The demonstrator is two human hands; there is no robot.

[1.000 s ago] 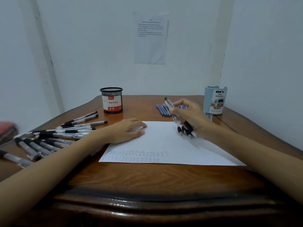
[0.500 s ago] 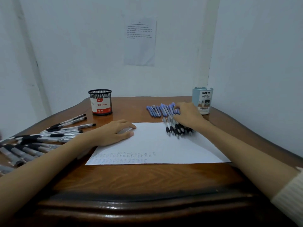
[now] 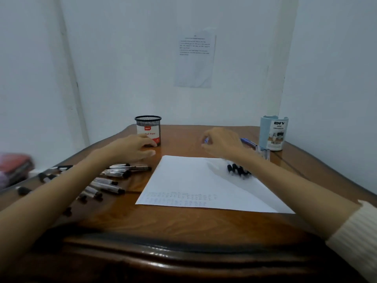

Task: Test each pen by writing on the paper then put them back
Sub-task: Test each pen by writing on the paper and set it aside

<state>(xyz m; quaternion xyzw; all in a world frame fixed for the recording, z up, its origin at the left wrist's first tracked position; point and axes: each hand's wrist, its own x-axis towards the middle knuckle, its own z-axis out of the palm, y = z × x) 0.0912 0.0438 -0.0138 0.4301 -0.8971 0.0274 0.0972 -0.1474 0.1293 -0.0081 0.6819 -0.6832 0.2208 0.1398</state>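
Left hand (image 3: 134, 148) shifted off white paper (image 3: 204, 180) toward mesh cup (image 3: 148, 129), grip loose, right hand (image 3: 222, 144) pinching blue pens (image 3: 247, 142).

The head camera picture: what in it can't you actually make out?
- Wall notice: print too small to read.
- Right hand: motion-blurred; what it pinches is unclear.
- Mesh pen cup: label partly behind the left hand.
- Red object: blurred at the left edge.

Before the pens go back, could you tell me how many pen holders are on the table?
2: a black mesh cup at the back left, behind the left hand, and a blue organizer at the back right.
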